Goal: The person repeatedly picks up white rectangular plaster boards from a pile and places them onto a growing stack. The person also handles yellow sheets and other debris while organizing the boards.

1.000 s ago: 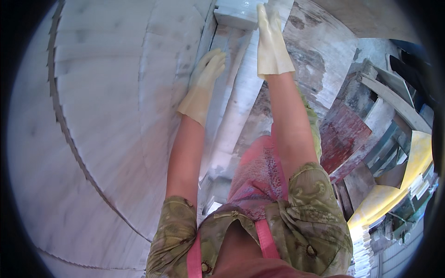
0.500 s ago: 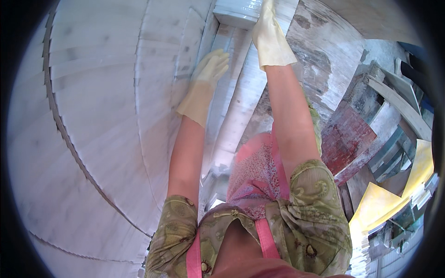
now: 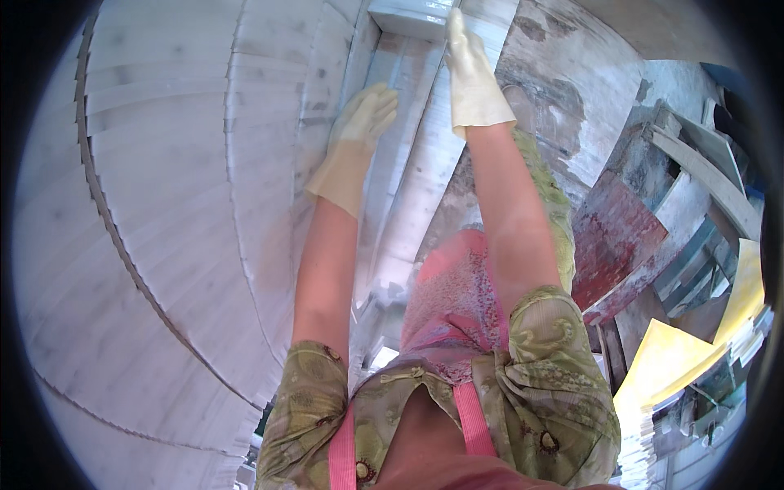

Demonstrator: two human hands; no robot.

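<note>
Both of my hands wear pale cream rubber gloves. My left hand (image 3: 365, 117) is open, its fingers stretched forward close together, next to the stacked white stone slabs (image 3: 163, 163). Whether it touches their edges I cannot tell. Farther forward and to the right, my right hand (image 3: 472, 69) has its fingers held out straight along the right side of a white stone block (image 3: 415, 18). Its palm seems turned toward the block, though contact is hard to make out. Between the two hands run long, pale stone strips (image 3: 416, 147).
Slabs in leaning rows fill the left side. A worn, stained board (image 3: 563, 90) lies right of my right arm. Beyond it are piled offcuts, including a reddish slab (image 3: 616, 237), a curved pale strip (image 3: 706, 180) and a bright yellow sheet (image 3: 665, 359).
My right hand has drawn back a little toward me, its fingertips now showing. My left hand has shifted slightly leftward in the picture. The view has moved a little.
</note>
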